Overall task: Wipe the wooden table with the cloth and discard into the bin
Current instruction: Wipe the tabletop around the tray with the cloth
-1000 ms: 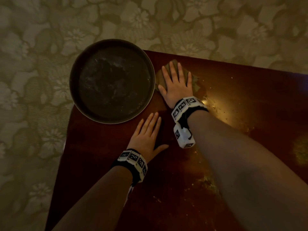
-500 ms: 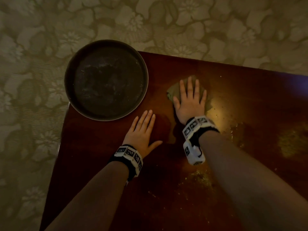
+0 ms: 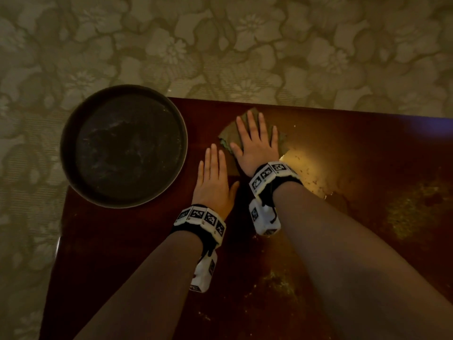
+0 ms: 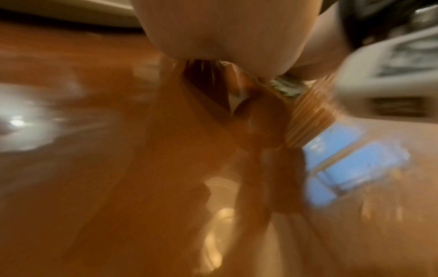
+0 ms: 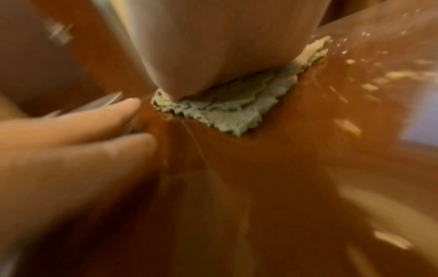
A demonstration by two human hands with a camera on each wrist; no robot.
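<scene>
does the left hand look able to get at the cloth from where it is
Probably yes. The left hand lies flat on the wooden table, right beside the cloth, with bare wood between them. But the right hand presses flat on most of the cloth, leaving only its edges free.

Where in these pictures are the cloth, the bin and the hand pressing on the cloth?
cloth (image 5: 227,114): right wrist view, on its frayed near edge.
bin (image 3: 64,153): head view, on its left rim.
right hand (image 3: 257,148): head view, on the back of the hand.
</scene>
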